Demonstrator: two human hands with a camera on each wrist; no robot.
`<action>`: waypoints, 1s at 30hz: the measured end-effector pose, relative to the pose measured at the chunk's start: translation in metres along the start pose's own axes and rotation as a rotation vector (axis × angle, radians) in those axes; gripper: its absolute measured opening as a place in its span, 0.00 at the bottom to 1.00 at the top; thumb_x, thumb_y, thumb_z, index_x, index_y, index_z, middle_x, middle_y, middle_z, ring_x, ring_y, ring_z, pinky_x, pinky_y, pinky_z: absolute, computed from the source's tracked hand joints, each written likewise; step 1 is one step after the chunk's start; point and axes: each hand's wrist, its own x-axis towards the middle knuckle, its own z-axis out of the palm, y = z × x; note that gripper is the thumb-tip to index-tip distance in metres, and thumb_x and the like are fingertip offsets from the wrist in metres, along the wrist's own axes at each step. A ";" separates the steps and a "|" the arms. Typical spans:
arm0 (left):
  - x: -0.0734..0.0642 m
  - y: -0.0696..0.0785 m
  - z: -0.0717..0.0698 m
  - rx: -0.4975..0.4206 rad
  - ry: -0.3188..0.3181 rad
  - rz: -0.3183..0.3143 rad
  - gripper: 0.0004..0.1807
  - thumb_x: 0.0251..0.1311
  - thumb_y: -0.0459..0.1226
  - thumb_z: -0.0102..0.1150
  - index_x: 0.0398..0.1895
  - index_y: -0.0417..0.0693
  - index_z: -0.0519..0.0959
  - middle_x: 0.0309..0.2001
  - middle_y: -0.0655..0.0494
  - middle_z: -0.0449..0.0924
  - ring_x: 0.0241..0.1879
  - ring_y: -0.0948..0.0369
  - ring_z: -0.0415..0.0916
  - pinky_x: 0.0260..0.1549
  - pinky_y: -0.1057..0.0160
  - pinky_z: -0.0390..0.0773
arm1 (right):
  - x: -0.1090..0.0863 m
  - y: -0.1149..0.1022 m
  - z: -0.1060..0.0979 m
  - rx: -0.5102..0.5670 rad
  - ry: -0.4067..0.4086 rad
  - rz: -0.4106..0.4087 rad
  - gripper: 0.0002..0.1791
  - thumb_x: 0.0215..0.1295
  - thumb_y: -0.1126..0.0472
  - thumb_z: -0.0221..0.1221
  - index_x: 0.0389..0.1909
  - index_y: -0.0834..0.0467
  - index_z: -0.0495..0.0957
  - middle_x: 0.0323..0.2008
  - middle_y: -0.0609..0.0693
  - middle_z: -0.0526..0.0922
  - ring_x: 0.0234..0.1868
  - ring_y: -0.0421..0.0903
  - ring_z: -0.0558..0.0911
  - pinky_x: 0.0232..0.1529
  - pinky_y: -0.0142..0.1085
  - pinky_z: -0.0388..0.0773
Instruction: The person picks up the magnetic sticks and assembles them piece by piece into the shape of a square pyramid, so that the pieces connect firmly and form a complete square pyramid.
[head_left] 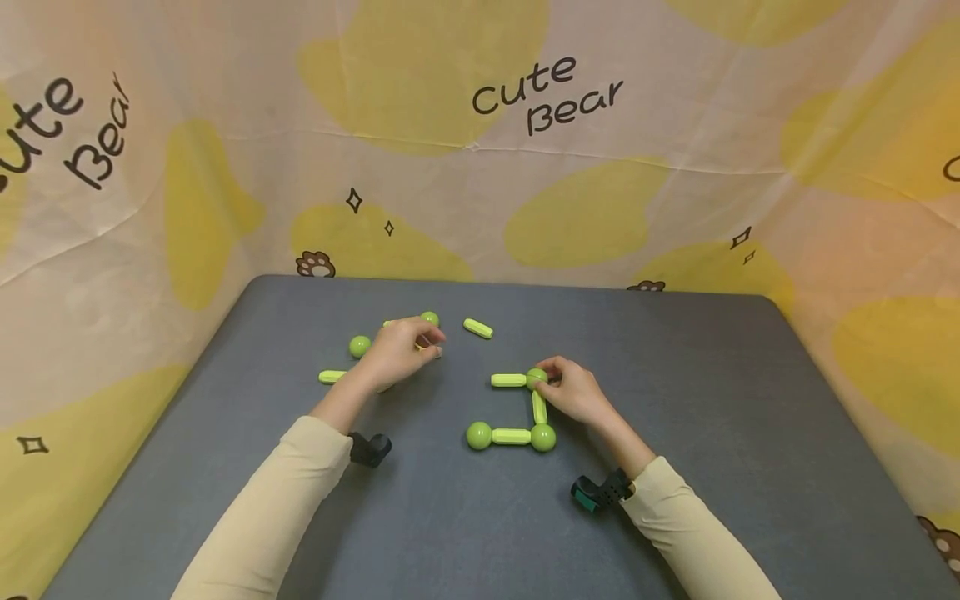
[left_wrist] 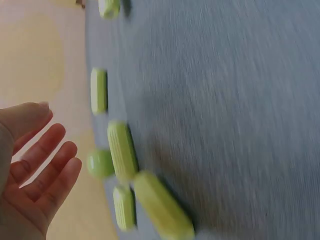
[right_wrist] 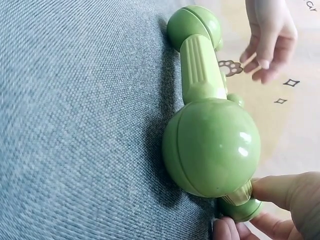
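Note:
On the table, light green rods and green balls form an open-sided square. My right hand (head_left: 576, 392) holds the ball (right_wrist: 242, 211) at its far right corner between thumb and fingers. From that ball one rod (head_left: 508, 381) points left and another rod (head_left: 539, 408) runs down to the near corner ball (head_left: 543, 438). A near rod (head_left: 512, 437) links this to the left end ball (head_left: 479, 435). My left hand (head_left: 397, 350) hovers over loose pieces with fingers loosely bent and apart, holding nothing. Below it in the left wrist view lie several rods (left_wrist: 162, 205) and a ball (left_wrist: 101, 163).
One loose rod (head_left: 478, 328) lies beyond the joined pieces. Left of my left hand are a ball (head_left: 360, 347) and a rod (head_left: 332, 377), with another ball (head_left: 430, 318) behind the fingers. The grey table (head_left: 712, 400) meets a patterned cloth (head_left: 585, 200) at its back.

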 end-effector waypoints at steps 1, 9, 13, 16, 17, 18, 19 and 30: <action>-0.002 -0.004 -0.004 0.001 0.013 -0.009 0.09 0.57 0.35 0.59 0.40 0.42 0.81 0.39 0.50 0.81 0.39 0.55 0.78 0.38 0.56 0.77 | 0.000 0.000 0.000 -0.003 0.001 -0.004 0.17 0.60 0.57 0.59 0.48 0.59 0.76 0.41 0.55 0.79 0.39 0.48 0.78 0.35 0.37 0.75; -0.021 -0.041 -0.028 -0.011 0.160 -0.086 0.11 0.57 0.36 0.59 0.42 0.42 0.81 0.43 0.47 0.79 0.42 0.51 0.78 0.40 0.53 0.78 | 0.000 0.002 0.000 0.000 -0.001 -0.006 0.17 0.60 0.58 0.59 0.49 0.60 0.75 0.41 0.56 0.79 0.39 0.48 0.79 0.35 0.37 0.75; -0.029 -0.054 -0.034 -0.016 0.233 -0.128 0.12 0.56 0.36 0.61 0.43 0.42 0.80 0.45 0.46 0.78 0.45 0.49 0.77 0.42 0.53 0.77 | -0.001 0.002 0.000 0.001 0.001 -0.004 0.17 0.60 0.58 0.59 0.49 0.60 0.75 0.42 0.56 0.79 0.39 0.48 0.79 0.35 0.38 0.75; -0.034 -0.062 -0.036 -0.017 0.268 -0.169 0.13 0.56 0.37 0.61 0.45 0.43 0.80 0.46 0.45 0.77 0.45 0.47 0.77 0.41 0.51 0.77 | -0.001 0.002 -0.001 0.008 0.002 -0.003 0.17 0.60 0.57 0.59 0.49 0.60 0.75 0.42 0.55 0.79 0.39 0.48 0.78 0.36 0.38 0.76; -0.036 -0.065 -0.037 -0.018 0.276 -0.182 0.14 0.56 0.37 0.61 0.45 0.43 0.80 0.47 0.45 0.77 0.45 0.47 0.77 0.41 0.51 0.77 | -0.001 0.002 -0.001 0.007 0.001 -0.007 0.17 0.60 0.57 0.59 0.49 0.60 0.75 0.42 0.55 0.79 0.39 0.48 0.78 0.36 0.38 0.76; -0.037 -0.067 -0.037 -0.017 0.281 -0.193 0.14 0.56 0.37 0.61 0.46 0.43 0.79 0.47 0.44 0.76 0.45 0.46 0.77 0.41 0.50 0.77 | -0.001 0.002 0.000 0.008 0.000 -0.009 0.17 0.60 0.57 0.59 0.49 0.60 0.75 0.42 0.55 0.79 0.39 0.48 0.78 0.36 0.38 0.76; -0.038 -0.069 -0.038 -0.017 0.286 -0.201 0.15 0.56 0.37 0.61 0.46 0.43 0.79 0.48 0.44 0.76 0.46 0.45 0.77 0.41 0.49 0.77 | -0.001 0.002 0.000 0.011 0.000 -0.004 0.17 0.60 0.57 0.59 0.49 0.59 0.75 0.42 0.55 0.79 0.40 0.48 0.78 0.37 0.38 0.76; -0.044 -0.091 -0.034 0.019 0.222 -0.281 0.22 0.56 0.40 0.60 0.53 0.41 0.75 0.51 0.38 0.74 0.49 0.43 0.74 0.44 0.45 0.72 | 0.000 0.001 0.000 0.020 -0.004 -0.007 0.17 0.60 0.58 0.59 0.49 0.60 0.75 0.42 0.55 0.79 0.39 0.48 0.79 0.36 0.37 0.76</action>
